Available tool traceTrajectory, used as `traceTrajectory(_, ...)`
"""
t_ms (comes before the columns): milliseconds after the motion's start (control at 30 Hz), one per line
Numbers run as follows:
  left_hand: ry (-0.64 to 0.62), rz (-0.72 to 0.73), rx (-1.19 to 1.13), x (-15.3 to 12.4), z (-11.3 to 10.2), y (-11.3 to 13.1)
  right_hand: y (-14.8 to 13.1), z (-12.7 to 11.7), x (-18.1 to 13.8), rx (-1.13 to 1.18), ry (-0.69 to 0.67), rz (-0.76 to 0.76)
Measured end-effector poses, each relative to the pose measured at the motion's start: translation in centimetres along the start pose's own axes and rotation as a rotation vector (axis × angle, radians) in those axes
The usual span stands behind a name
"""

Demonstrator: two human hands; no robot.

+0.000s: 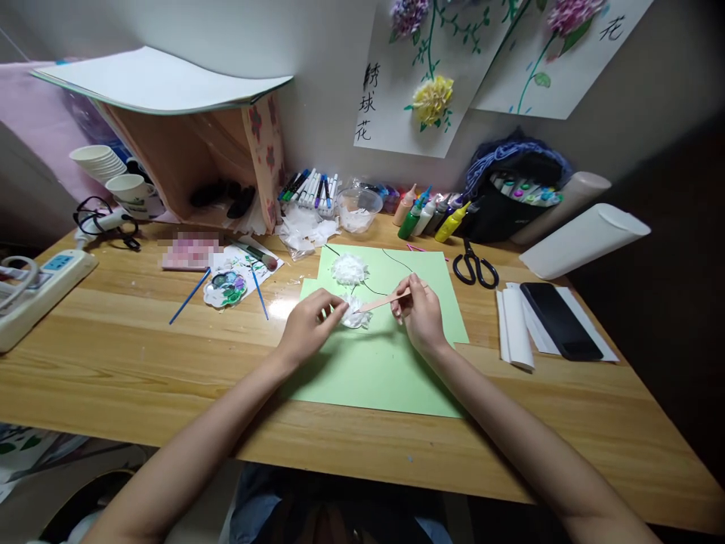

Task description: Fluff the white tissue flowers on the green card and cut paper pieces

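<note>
My right hand [418, 311] pinches a flat wooden craft stick [381, 302], whose far end touches the lower white paper flower [356, 316]. At that flower's left edge, my left hand [310, 323] has thumb and forefinger closed together on the paper; the exact grip is small in view. A second fluffy white flower [349, 269] lies just above on the light green paper [374, 378]. Thin dark curved lines [399, 261] run over the upper part of the green paper.
Black scissors [476, 268] and a phone [560, 320] on white paper lie to the right. Behind stand paint bottles [422, 215], a plastic bowl [359, 210] of white pieces and several markers [311, 189]. Leftward are a paint palette [225, 289], brushes [189, 296] and a power strip [48, 291].
</note>
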State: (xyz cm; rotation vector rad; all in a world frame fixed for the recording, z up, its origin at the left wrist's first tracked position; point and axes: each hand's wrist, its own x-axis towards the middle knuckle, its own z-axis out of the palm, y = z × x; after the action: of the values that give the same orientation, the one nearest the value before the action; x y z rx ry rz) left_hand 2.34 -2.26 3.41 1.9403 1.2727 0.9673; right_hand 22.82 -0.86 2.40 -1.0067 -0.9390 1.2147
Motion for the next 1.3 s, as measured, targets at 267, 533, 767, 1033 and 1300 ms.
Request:
traceTrajectory(267, -0.081, -0.242, -0.332, -0.3, 0.9, 0.5, 0.0, 0.8, -1.1, -0.021, -0.004, -0.081)
traceTrajectory(533, 0.043, -0.199, -0.056, -0.4, 0.5, 0.2, 0.1, 1.1, -2.4, -0.146, -0.099, -0.301)
traceTrajectory(767, 0.175, -0.120, 0.181, 1.8, -2.1, -2.5, -0.7, -0.9, 0.0, -0.016, 0.190, -0.317)
traceTrajectory(1033, 0.192, -0.232, 0.679, 12.6, -3.1, -6.3, 1.8, -4.3, 3.4, 0.319, 0.310, 0.097)
traceTrajectory(1300, 0.202, -0.317, 0.632, 15.5, -2.0, -7.0, 1.9, -3.8, 2.9, 0.259, 0.297, 0.052)
